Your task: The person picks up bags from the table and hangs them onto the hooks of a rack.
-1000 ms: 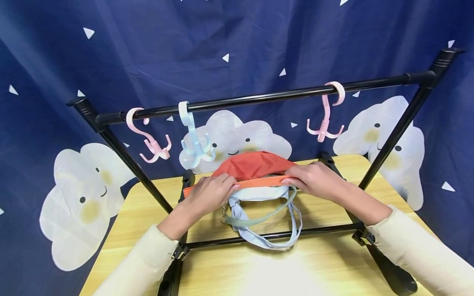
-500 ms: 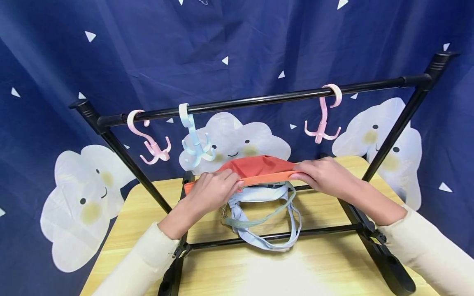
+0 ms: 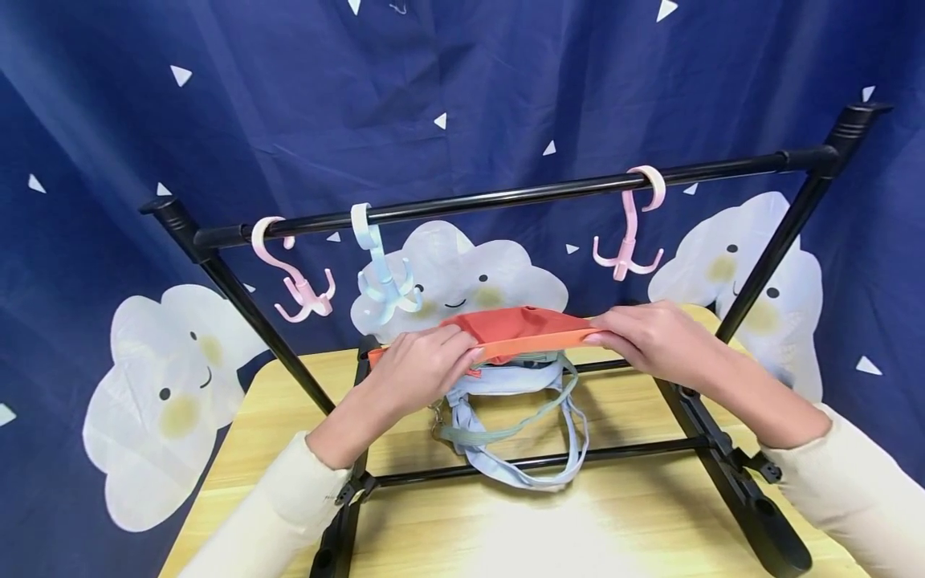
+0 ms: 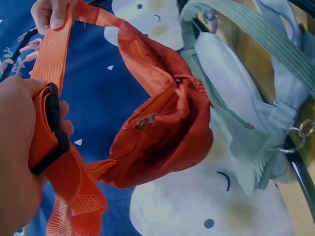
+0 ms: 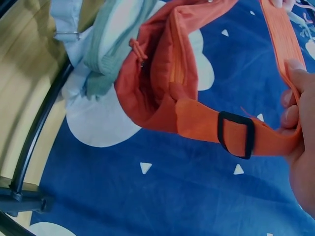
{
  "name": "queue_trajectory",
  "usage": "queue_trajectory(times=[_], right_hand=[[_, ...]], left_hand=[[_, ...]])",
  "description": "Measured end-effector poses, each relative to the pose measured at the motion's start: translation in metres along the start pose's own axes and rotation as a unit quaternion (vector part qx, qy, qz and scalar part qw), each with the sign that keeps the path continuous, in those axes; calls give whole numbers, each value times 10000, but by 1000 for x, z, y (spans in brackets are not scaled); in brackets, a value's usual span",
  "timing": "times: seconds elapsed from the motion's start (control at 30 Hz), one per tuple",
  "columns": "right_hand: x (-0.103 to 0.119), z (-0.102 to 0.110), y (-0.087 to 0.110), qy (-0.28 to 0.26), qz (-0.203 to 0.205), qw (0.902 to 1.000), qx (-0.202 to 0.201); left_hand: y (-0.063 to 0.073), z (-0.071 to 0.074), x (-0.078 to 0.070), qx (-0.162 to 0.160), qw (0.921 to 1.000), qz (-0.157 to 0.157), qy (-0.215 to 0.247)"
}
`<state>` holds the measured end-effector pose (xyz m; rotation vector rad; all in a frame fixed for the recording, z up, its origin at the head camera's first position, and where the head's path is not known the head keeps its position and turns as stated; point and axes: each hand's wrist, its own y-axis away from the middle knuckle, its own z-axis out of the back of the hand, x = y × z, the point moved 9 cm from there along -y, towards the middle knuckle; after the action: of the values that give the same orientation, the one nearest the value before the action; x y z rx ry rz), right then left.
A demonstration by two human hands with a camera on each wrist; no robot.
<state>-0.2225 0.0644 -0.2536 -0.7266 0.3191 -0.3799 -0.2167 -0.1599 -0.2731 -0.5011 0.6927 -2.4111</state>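
An orange-red waist bag with zippers is held up by its webbing strap. My left hand grips the strap beside a black buckle, with a loose strap end hanging below it in the left wrist view. My right hand pinches the strap farther right, so it runs taut between both hands. A black slider sits on the strap near the bag in the right wrist view. Right beyond the waist bag are a green bag and a light blue bag with dangling straps.
A black rack's top bar carries a pink hook and a blue hook at left, and another pink hook at right. Its lower bar crosses above the wooden table. A navy curtain hangs behind.
My right hand has slid to the right along with its forearm, and a longer stretch of strap shows between the hands. The left hand has moved slightly right. The hooks stay put.
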Motion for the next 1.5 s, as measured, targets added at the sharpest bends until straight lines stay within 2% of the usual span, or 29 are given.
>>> queue_trajectory(times=[0.23, 0.37, 0.67, 0.9, 1.07, 1.5], right_hand=[[-1, 18, -2, -111, -12, 9999, 112], [-1, 28, -2, -255, 80, 9996, 122], [-3, 48, -3, -230, 177, 9995, 83], [-6, 64, -6, -310, 304, 9990, -119], [-9, 75, -7, -235, 254, 9994, -83], [-17, 97, -3, 58, 21, 10000, 47]], left_hand=[[-14, 8, -3, 101, 9974, 100, 704], [-21, 12, -5, 97, 9958, 78, 902], [-33, 24, -11, -150, 9973, 10, 713], [-41, 31, -9, -313, 9940, 334, 998], [-47, 36, -12, -481, 9925, 333, 1077], [-63, 42, -21, -648, 9917, 338, 1059]])
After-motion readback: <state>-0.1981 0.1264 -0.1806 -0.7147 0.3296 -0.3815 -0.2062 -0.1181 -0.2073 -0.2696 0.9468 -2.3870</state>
